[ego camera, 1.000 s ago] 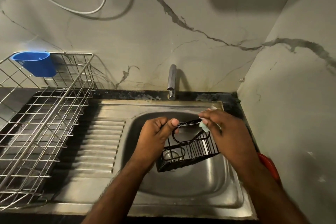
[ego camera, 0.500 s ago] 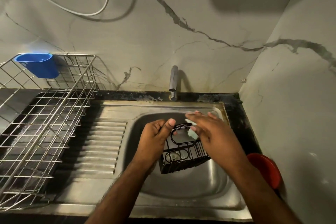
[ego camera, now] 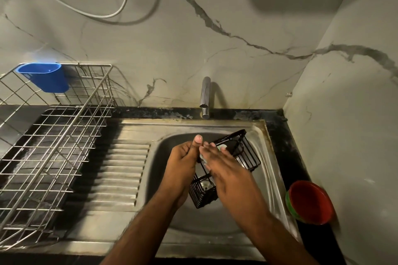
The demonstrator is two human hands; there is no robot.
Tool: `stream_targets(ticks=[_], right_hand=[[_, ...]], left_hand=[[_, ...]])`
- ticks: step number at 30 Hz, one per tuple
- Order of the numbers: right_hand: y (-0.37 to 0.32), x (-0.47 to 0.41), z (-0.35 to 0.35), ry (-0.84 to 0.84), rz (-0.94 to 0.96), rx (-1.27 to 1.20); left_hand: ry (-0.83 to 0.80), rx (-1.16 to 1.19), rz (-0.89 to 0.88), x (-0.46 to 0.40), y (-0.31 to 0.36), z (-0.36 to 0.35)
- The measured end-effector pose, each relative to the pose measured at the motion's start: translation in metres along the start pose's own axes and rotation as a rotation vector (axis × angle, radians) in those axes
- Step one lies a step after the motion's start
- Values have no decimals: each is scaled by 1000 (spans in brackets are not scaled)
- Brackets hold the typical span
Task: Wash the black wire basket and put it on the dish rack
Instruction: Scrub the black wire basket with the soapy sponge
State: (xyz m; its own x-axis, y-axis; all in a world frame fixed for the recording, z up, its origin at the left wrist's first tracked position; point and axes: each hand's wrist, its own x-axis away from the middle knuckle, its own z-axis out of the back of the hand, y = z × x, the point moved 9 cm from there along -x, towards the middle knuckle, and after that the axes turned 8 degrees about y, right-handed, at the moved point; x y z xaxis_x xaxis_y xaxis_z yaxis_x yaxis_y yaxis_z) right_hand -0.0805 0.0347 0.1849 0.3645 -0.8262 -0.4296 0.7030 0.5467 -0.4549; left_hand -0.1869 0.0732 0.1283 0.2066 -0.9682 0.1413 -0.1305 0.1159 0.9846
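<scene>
The black wire basket (ego camera: pixel 247 154) is held tilted over the steel sink (ego camera: pixel 228 219). My left hand (ego camera: pixel 183 163) grips its left rim, thumb up. My right hand (ego camera: pixel 228 170) lies across the basket's top with fingers pressed flat on a small pale cloth or sponge (ego camera: pixel 202 157), which is mostly hidden under the fingers. The lower corner of the basket (ego camera: pixel 202 196) shows between my wrists. The wire dish rack (ego camera: pixel 49 148) stands to the left on the draining board.
A chrome tap (ego camera: pixel 205 97) rises behind the sink; no water is seen running. A blue plastic cup (ego camera: pixel 46 77) hangs on the rack's back rim. A red bowl (ego camera: pixel 310 201) sits on the counter at the right, close to the side wall.
My right hand has slid leftward along the basket's top rim with the cloth. The basket has swung, its far end now pointing to the back right of the sink.
</scene>
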Motion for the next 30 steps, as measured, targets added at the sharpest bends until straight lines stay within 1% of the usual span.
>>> stream_targets(ticks=[2,3,4,6,8,11,14,17,19,21,23,25,26,28,30], right_hand=[[-3,7,-4,-48,132,76],[3,8,-2,-50,146,100],[12,6,5,-13,126,108],[38,1,24,96,23,106],[56,-2,35,137,-48,57],[59,5,27,83,-91,89],[41,14,17,76,-98,127],[23,13,12,87,-13,64],[25,11,15,102,-2,29],[39,9,22,138,-55,40],[59,7,29,165,-150,19],[76,6,32,143,-255,-49],[79,7,32,137,-275,-65],[71,8,35,156,-242,-20],[55,12,32,161,-168,100]], left_hand=[[6,20,15,0,1,1],[11,14,-1,0,3,2],[21,3,-19,1,5,2],[49,-15,-27,3,10,2],[54,-10,-9,6,13,0],[71,36,2,7,16,-1],[83,68,22,7,14,-2],[68,87,42,9,10,-1],[65,76,46,10,10,0],[75,53,48,13,13,-1],[80,45,48,14,15,-2],[101,44,45,14,15,-1],[114,52,48,14,16,-1],[119,59,58,14,14,-3],[120,55,66,15,13,-5]])
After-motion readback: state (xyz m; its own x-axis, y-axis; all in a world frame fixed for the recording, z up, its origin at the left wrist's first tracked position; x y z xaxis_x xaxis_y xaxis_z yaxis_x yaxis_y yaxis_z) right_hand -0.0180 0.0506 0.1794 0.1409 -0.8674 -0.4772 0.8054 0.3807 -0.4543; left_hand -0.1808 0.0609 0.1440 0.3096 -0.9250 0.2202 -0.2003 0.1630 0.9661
